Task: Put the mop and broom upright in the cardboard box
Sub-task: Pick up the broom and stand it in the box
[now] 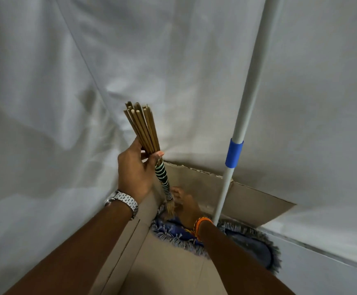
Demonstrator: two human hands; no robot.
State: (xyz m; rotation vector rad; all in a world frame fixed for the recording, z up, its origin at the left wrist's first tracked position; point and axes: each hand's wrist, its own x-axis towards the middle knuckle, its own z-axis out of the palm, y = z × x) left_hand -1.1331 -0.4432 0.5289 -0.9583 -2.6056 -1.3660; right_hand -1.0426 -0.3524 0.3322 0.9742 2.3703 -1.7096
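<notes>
Cardboard box (247, 196) at 6 o'clock holds my mop (256, 243), its pole rising upright toward 1 o'clock. My left grip (136, 169) pinches the broom (149, 145) at its banded neck, bristles down inside. My right grip (186, 204) reaches into the box; I cannot tell its state. White sheeting (66, 81) drapes all around.

My bare forearms: a silver link watch (124, 202) on my left wrist, orange beaded bracelets (201, 225) on my right.
</notes>
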